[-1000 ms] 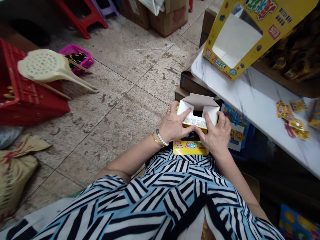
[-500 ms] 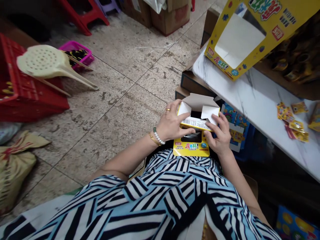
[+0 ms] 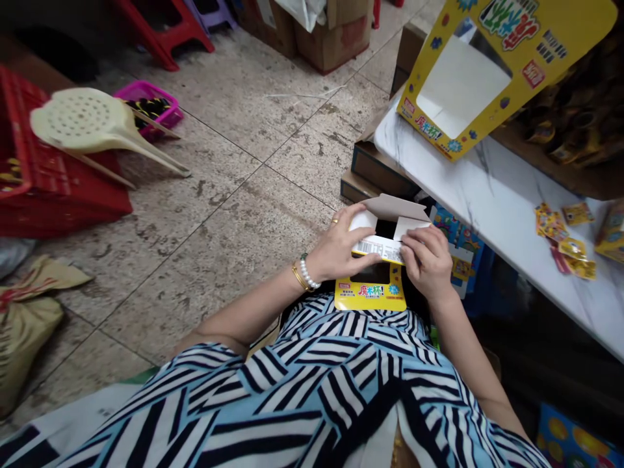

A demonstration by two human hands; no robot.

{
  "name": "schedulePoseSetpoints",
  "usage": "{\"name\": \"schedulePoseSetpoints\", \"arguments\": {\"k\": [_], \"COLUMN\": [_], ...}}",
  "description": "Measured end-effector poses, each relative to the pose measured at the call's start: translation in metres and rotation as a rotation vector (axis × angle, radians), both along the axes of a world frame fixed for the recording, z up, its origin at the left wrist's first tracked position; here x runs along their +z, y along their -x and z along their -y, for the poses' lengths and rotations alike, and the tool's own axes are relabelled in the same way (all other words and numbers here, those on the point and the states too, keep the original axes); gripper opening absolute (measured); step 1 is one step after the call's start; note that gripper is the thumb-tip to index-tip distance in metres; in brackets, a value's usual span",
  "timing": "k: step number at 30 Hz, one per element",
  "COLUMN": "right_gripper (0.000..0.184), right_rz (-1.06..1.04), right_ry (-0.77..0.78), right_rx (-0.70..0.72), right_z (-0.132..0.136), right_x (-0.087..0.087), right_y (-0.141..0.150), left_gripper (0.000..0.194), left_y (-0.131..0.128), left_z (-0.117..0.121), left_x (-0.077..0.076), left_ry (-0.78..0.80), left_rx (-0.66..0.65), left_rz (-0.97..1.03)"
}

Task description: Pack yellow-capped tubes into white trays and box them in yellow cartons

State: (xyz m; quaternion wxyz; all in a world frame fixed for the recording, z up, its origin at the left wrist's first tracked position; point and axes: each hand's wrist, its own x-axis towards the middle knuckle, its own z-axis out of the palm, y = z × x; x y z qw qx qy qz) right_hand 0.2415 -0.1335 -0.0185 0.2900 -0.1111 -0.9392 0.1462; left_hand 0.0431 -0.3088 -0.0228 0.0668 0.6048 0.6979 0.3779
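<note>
Floor (image 3: 219, 227) wide at our left, surface (image 3: 492, 214) edge at right, fingers (image 3: 361, 235) of left hand (image 3: 334, 250) and right hand (image 3: 433, 266) holding open-flapped carton (image 3: 385, 249)

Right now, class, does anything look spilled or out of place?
Mildly: a thin white strip lies stray on the floor, and small packets lie scattered across the marbled table, loose rather than contained.

1. We note yellow and white on the held carton (image 3: 385, 250).
2. We record the shirt (image 3: 312, 370) patterned in black, white and light-blue stripes.
3. We find the tabletop (image 3: 511, 214) white, veined grey.
</note>
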Motion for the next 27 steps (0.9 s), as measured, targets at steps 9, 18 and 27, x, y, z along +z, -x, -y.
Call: {"name": "schedulePoseSetpoints", "arguments": {"k": [9, 18, 27], "right_gripper": [0.029, 0.055, 0.032], "right_rz": [-0.001, -0.542, 0.357], "right_ry": [0.267, 1.241, 0.793], "right_rx": [0.114, -0.334, 0.033], "right_z": [0.01, -0.021, -0.041], "right_x": [0.004, 0.023, 0.058], "right_y": [-0.013, 0.009, 0.035], "left_gripper": [0.049, 0.091, 0.059], "left_y": [-0.005, 0.002, 0.002], "left_z": [-0.002, -0.006, -0.009], "left_x": [0.002, -0.008, -0.013], "left_ry": [-0.033, -0.183, -0.146], "left_rx": [-0.068, -0.072, -0.158], "left_rz": [0.071, 0.213, 0.098]}}
